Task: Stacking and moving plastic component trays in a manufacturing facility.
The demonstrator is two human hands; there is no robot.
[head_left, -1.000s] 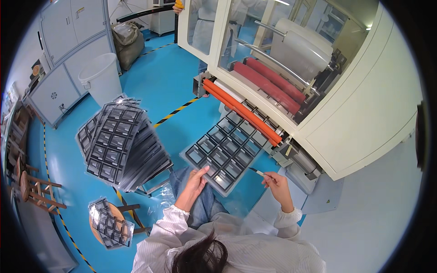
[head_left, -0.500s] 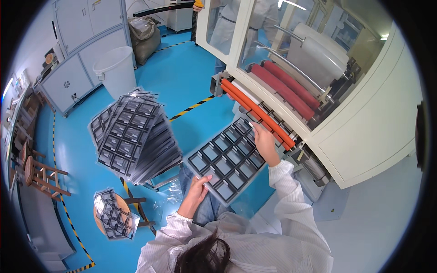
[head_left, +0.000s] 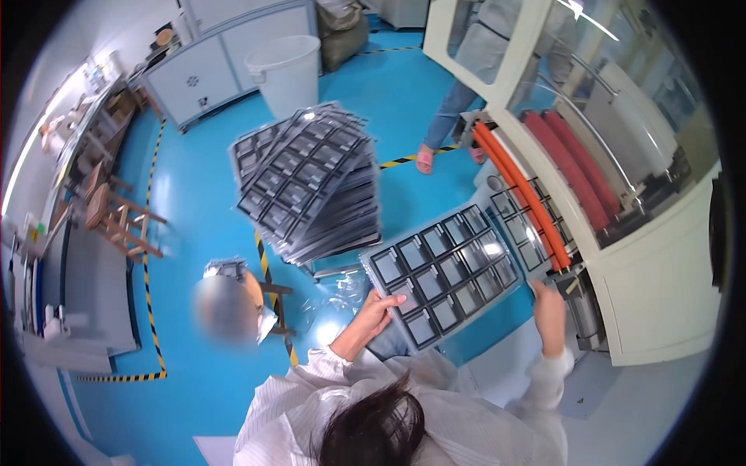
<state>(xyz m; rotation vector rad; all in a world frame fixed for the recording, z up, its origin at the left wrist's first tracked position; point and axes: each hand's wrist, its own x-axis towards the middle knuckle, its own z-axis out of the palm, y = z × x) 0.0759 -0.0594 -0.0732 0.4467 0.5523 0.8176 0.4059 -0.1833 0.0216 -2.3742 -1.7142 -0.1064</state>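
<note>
A clear-edged sheet of black square frames with pale panels lies tilted in front of me. My left hand grips its near left edge, thumb on top. My right hand is off that sheet, at the near corner of a second framed sheet under the machine's orange roller. Its fingertips are pinched together; whether they have hold of the corner cannot be made out. Left of my hands rises a tall, uneven stack of similar framed sheets, the top ones skewed.
The machine with red rollers fills the right. Behind it stands a person in pink slippers. A white bin, a wooden stool and a round stool, partly blurred, stand to the left.
My right hand has let go of the held sheet's far side and moved right and nearer. The view has swung, and more of the sheet under the roller shows.
</note>
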